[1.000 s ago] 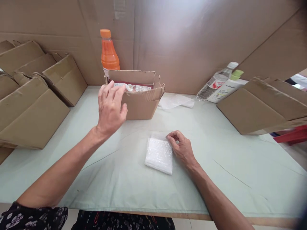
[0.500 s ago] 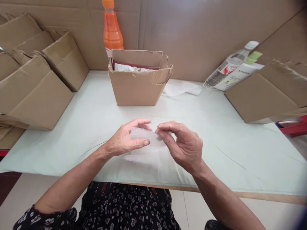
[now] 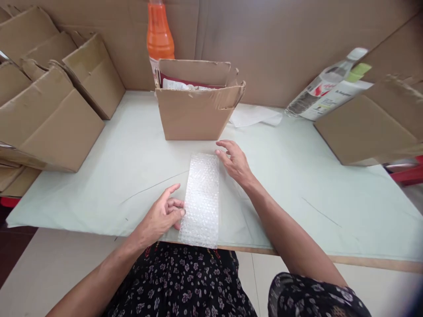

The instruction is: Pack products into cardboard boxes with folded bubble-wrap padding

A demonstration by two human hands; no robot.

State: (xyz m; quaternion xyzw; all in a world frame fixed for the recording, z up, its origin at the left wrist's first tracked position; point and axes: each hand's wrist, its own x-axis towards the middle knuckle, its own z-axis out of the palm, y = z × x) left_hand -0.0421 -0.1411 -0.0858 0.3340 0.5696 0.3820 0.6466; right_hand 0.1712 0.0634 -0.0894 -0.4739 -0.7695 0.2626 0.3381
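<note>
A pale green cloth (image 3: 280, 193) covers the table, backed by brown cardboard panels (image 3: 264, 53); light floor tiles (image 3: 79, 259) show below its front edge. On the cloth, in front of an open cardboard box (image 3: 196, 114), lies a flat strip of bubble wrap (image 3: 201, 198), its near end reaching the table's front edge. Its long axis runs from the person towards the box, the far end pointing at it. The left hand (image 3: 165, 213) has its index finger raised and its thumb at the strip's left edge; whether it pinches the film cannot be told. The right hand (image 3: 233, 160), thumb and forefinger parted, is by the far right corner. Beside the right-hand carton (image 3: 366, 127), a leaning clear plastic bottle (image 3: 320, 88) bears red lettering and a white pack (image 3: 343, 94) dark print, both too blurred to read.
</note>
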